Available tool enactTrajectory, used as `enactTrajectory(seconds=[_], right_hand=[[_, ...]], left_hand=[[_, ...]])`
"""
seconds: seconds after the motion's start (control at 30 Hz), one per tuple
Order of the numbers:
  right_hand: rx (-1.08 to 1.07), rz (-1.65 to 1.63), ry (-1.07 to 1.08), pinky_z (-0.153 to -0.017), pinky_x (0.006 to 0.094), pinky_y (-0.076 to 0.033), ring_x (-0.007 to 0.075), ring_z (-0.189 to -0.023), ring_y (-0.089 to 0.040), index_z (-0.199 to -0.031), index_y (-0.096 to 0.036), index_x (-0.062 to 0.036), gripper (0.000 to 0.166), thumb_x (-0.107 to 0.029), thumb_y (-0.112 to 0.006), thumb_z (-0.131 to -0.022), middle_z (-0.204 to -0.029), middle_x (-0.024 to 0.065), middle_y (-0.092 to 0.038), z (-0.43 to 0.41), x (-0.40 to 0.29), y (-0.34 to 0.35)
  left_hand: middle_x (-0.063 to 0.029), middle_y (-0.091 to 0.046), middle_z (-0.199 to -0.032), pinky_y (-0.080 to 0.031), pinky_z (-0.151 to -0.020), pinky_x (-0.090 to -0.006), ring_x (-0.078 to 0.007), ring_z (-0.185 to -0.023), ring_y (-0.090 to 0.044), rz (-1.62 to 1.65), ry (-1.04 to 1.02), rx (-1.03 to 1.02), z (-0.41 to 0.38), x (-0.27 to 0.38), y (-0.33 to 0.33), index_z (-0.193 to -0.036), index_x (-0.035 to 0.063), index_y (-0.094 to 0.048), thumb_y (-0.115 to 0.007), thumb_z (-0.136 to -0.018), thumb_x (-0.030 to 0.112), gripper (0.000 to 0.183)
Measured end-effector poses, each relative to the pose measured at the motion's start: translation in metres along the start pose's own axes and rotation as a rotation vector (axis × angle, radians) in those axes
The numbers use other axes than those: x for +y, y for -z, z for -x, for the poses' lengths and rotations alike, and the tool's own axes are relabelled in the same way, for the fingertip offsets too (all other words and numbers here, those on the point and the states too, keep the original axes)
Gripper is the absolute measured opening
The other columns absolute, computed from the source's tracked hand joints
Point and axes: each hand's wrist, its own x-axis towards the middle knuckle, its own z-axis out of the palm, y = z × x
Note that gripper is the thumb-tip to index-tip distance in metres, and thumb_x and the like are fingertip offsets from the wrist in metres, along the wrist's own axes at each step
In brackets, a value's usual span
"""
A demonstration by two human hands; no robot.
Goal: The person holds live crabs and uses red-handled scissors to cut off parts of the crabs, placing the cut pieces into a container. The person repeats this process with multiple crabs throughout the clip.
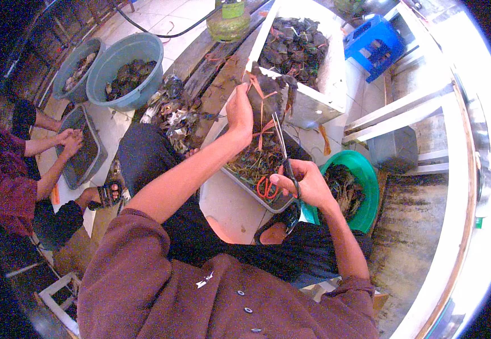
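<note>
My left hand (240,108) grips a dark crab (266,95) by the orange-pink ties around it, holding it up over a grey tray (228,171) of plant scraps and cut ties. My right hand (307,182) holds scissors with black handles (283,142), their narrow blades pointing up at the crab's lower edge beside a knotted tie. Whether the blades touch the tie cannot be told. Orange scissor-like handles (266,187) show at the tray's near end, left of my right fingers. Behind the crab stands a white foam box (317,104) full of tied dark crabs.
Right of the tray sits a green basin (370,190) with dark, stringy contents. A blue plastic stool (374,46) and a white frame (402,118) stand at the right. Grey-blue tubs (97,91) and a co-worker (12,182) at a dark tray (97,156) are on the left.
</note>
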Motion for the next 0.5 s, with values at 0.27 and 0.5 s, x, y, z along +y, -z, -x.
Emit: enactTrajectory(seconds=[0.27,0.5], right_hand=[[0.035,-0.121,-0.017,-0.052,0.0246,-0.045,0.0090,-0.056,-0.059,-0.078,-0.065,-0.0058,0.031,-0.035,-0.075,-0.083,-0.066,0.0013,-0.064,0.000,-0.014,0.002],[0.135,-0.130,0.041,-0.045,0.0222,-0.040,0.0071,-0.049,-0.055,-0.078,-0.066,-0.0065,0.031,-0.036,-0.073,-0.085,-0.058,-0.0007,-0.060,-0.010,0.006,0.015]], left_hand=[[-0.0081,-0.063,-0.067,-0.042,-0.063,-0.0341,-0.0146,-0.065,-0.055,-0.323,-0.456,-0.028,-0.004,-0.006,0.003,-0.078,-0.0019,-0.067,-0.057,-0.090,0.035,0.040],[-0.0105,-0.061,-0.062,-0.042,-0.060,-0.0353,-0.0155,-0.059,-0.055,-0.557,-0.378,-0.118,0.023,-0.010,-0.006,-0.074,-0.0018,-0.066,-0.060,-0.087,0.034,0.039]])
